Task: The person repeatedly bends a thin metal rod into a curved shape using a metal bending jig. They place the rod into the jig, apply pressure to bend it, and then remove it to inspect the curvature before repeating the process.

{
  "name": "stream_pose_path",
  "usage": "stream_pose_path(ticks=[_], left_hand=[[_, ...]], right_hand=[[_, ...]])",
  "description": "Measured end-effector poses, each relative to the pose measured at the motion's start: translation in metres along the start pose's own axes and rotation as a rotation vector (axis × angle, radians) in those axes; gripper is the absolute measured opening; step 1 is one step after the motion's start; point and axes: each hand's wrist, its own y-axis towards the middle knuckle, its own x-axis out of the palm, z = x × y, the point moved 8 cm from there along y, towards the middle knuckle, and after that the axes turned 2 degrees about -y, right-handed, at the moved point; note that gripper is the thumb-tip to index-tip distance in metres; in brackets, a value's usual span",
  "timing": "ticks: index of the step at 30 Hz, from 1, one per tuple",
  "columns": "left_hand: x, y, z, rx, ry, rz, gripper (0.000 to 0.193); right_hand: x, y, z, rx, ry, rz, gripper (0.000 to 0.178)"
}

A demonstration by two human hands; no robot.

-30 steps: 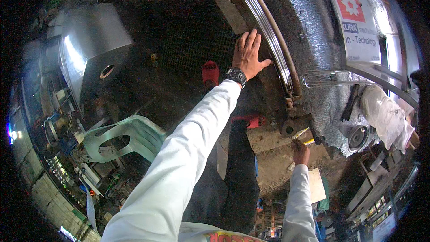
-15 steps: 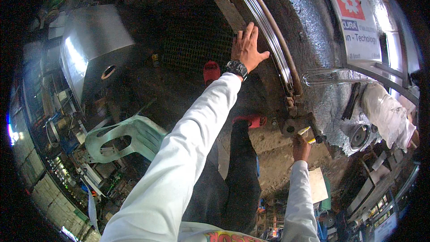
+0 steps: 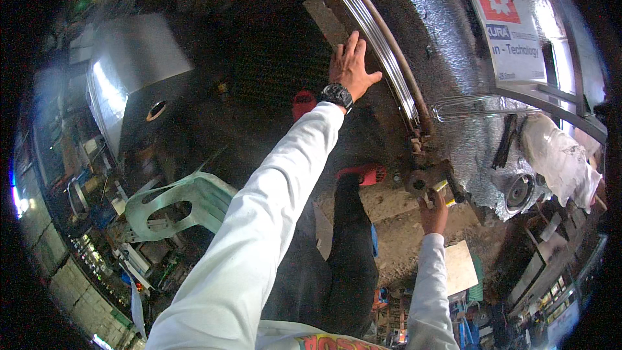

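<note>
My left hand [image 3: 352,67], with a black wristwatch [image 3: 335,94] on its wrist, reaches far out and rests flat, fingers apart, on the dark surface right beside a bundle of long curved metal bars [image 3: 379,35]. My right hand [image 3: 434,210] is lower, closed around a yellow-handled tool [image 3: 440,187] held against a rusty metal fitting [image 3: 420,180] at the lower end of the bars. Both arms wear white sleeves.
A large silver insulated tank wall [image 3: 447,52] with a white-and-red sign [image 3: 504,23] fills the upper right. A pale green plastic chair [image 3: 178,204] stands at the left, a shiny metal box [image 3: 133,81] above it. Red sandals [image 3: 364,174] are on my feet on the dirty floor.
My left hand has slid upward along the curved bars. My right hand has stayed at the fitting with the tool.
</note>
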Motion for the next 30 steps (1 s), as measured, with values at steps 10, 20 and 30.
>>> stream_pose_path(ticks=[10,20,30], left_hand=[[0.0,0.005,0.004,0.0,-0.034,-0.044,0.081],[-0.002,0.003,0.001,0.022,-0.015,-0.068,0.087],[0.001,0.004,-0.004,0.01,-0.015,-0.048,0.098]], right_hand=[[0.0,-0.007,0.018,0.05,-0.126,0.139,0.017],[0.008,-0.015,0.03,0.173,-0.213,0.199,0.016],[-0.043,-0.049,-0.055,0.521,-0.109,0.585,0.024]])
